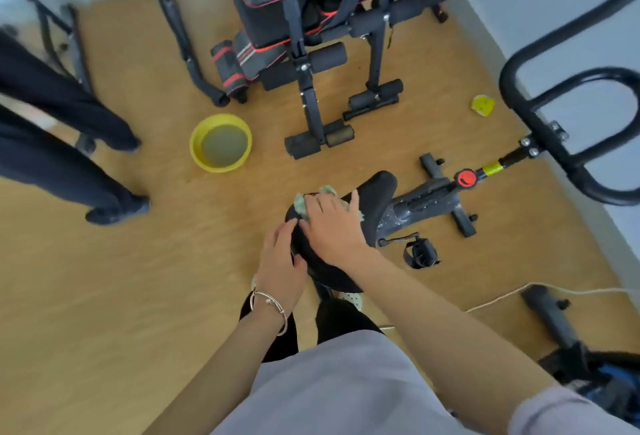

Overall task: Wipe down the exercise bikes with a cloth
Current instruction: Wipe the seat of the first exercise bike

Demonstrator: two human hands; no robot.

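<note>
Centre of the frame: my right hand (332,226) lies flat on a green cloth (300,204), fingers spread and fairly straight, pressing it onto the black saddle (377,192) of an exercise bike (426,199). Only the cloth's edges show, peeking out past my fingertips toward the upper left. My left hand (280,258) rests against the saddle's left edge with its fingers laid along the side. It seems to steady the seat rather than clamp it, though the thumb's hold is hard to read.

The saddle's long axis runs from its broad rear end, low in the centre and nearest my body, up and to the right to its narrow nose. The cloth sits on the left part — so the uncovered nose lies up and right of my right hand, which is the nearer hand. I judge the next stroke would sweep along that axis toward the red knob (466,178).

The handlebar (554,157) loops at the right edge, well apart from both hands and, by the look of it, not yet reached. A yellow basin (220,142) of water stands on the wooden floor at left of centre, near the saddle — handy for rinsing. A weight bench (304,53) fills the top.
</note>
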